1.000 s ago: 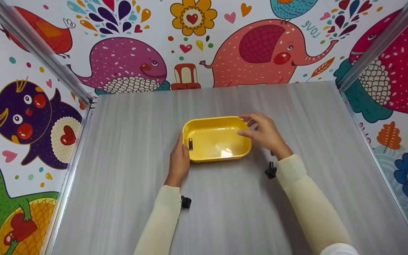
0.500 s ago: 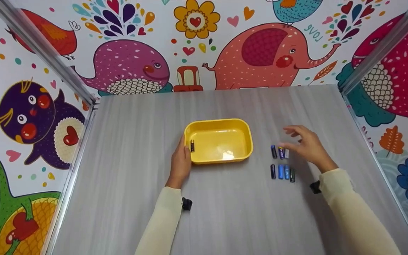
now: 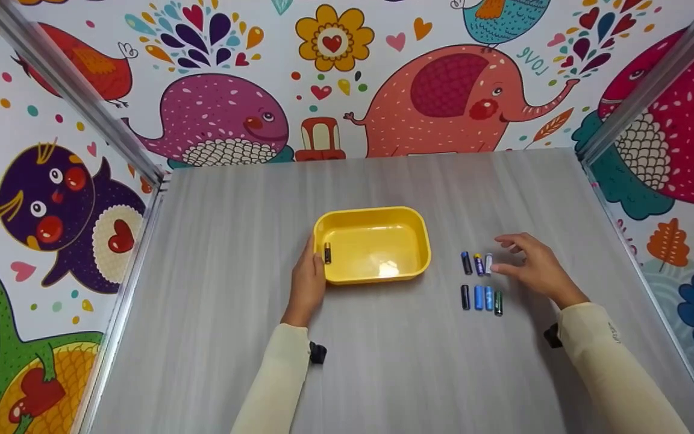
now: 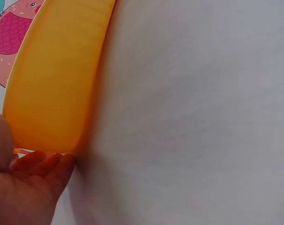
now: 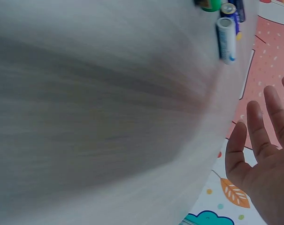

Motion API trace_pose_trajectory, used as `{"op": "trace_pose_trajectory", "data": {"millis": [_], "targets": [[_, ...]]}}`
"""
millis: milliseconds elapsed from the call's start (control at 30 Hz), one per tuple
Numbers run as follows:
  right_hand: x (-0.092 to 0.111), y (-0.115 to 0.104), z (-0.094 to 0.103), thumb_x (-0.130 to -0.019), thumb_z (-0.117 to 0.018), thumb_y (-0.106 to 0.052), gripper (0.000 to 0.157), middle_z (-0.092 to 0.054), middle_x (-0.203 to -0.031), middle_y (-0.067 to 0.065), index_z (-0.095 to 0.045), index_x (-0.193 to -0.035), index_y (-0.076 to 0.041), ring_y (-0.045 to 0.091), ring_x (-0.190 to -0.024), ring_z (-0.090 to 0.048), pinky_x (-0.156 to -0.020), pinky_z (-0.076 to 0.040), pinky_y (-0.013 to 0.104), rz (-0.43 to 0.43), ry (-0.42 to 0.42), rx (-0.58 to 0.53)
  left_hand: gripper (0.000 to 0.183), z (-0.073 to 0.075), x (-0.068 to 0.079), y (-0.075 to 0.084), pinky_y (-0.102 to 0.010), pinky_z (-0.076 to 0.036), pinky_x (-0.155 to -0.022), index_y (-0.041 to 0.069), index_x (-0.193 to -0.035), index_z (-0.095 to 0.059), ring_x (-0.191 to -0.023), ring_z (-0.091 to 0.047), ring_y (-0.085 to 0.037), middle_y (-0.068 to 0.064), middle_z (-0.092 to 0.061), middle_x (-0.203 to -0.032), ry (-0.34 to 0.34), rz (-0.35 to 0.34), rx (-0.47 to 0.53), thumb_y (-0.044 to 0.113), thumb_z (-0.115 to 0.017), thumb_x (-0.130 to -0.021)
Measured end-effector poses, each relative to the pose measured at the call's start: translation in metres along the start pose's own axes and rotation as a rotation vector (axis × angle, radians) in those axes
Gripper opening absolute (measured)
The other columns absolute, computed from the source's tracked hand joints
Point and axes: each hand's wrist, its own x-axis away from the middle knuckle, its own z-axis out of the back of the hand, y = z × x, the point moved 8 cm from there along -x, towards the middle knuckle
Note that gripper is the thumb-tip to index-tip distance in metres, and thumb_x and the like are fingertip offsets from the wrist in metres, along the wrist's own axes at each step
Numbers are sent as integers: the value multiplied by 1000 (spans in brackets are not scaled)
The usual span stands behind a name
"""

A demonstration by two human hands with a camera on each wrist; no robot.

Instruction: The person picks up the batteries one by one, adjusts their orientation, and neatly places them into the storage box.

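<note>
A yellow plastic bin [image 3: 377, 277] stands on the table, one dark battery [image 3: 328, 253] lying inside against its left wall. My left hand [image 3: 309, 280] grips that left end, thumb at the rim and fingers against the outer wall. The left wrist view shows those fingers below the bin's end [image 4: 57, 93]. To the right of the bin lie two rows of batteries. My right hand [image 3: 531, 265] hovers beside the upper row with fingers loosely bent and nothing held, nearest the white battery [image 3: 489, 264]. In the right wrist view that white battery [image 5: 227, 40] is apart from the fingers.
The upper row also has a dark battery [image 3: 466, 263] and a purple one [image 3: 478, 264]. Below lie a black [image 3: 465, 297], a blue [image 3: 478, 297], a light blue [image 3: 489, 298] and a green-black battery [image 3: 498, 302]. Patterned walls with metal posts [image 3: 76, 96] enclose the grey table [image 3: 232, 241].
My right hand has left the bin's right end and moved right to the batteries, uncovering them. Over the last half second it shifted slightly nearer me. My left hand stays on the bin.
</note>
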Motion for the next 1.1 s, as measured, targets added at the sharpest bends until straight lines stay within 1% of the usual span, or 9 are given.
{"op": "trace_pose_trajectory", "data": {"millis": [200, 333, 567, 700, 900, 967, 1100], "targets": [[-1, 9, -11, -82, -84, -42, 71, -59, -133, 17, -58, -141, -13, 37, -119, -54, -101, -49, 63, -36, -53, 0, 55, 1, 1, 0, -43, -27, -127, 9, -164, -20, -155, -29, -23, -7, -28, -169, 4, -4, 6, 19, -34, -112], [0, 15, -18, -81, -85, -41, 71, -60, -133, 16, -59, -140, -13, 36, -118, -56, -102, -50, 62, -48, -79, 3, 55, 0, 2, -1, -43, -27, -127, 10, -164, -20, -155, -29, -22, -6, -28, -169, 3, -1, 9, 18, -34, -112], [0, 21, -25, -79, -88, -40, 68, -62, -128, 14, -62, -137, -14, 32, -110, -59, -100, -53, 59, -62, -98, 13, 55, -2, 1, -2, -42, -27, -127, 9, -164, -20, -155, -29, -22, -6, -28, -169, -4, 0, 17, 18, -34, -112], [-3, 21, -28, -78, -88, -43, 69, -62, -126, 15, -63, -135, -11, 32, -109, -58, -100, -52, 57, -50, -96, 18, 55, -1, 0, -3, -42, -27, -127, 10, -164, -20, -155, -29, -21, -5, -28, -169, -2, 6, 34, 18, -34, -112], [-4, 26, -29, -78, -87, -45, 67, -63, -117, 13, -65, -131, -11, 29, -103, -55, -94, -51, 48, -77, -61, 55, 55, 0, 0, -2, -43, -28, -126, 9, -164, -20, -154, -29, -22, -6, -28, -169, -3, 10, 26, 18, -35, -112], [-3, 27, -29, -78, -87, -45, 66, -62, -115, 12, -65, -131, -11, 28, -102, -54, -92, -51, 46, -82, -54, 75, 55, -1, -1, -2, -43, -28, -126, 10, -164, -20, -155, -29, -22, -6, -28, -169, -8, 15, 21, 19, -35, -112], [-2, 27, -28, -80, -88, -37, 60, -62, -115, 13, -66, -130, -11, 29, -101, -55, -92, -51, 46, -90, -49, 80, 55, -2, 0, -2, -43, -27, -127, 10, -164, -20, -155, -28, -22, -6, -27, -169, -11, 18, 20, 20, -35, -112]]}}
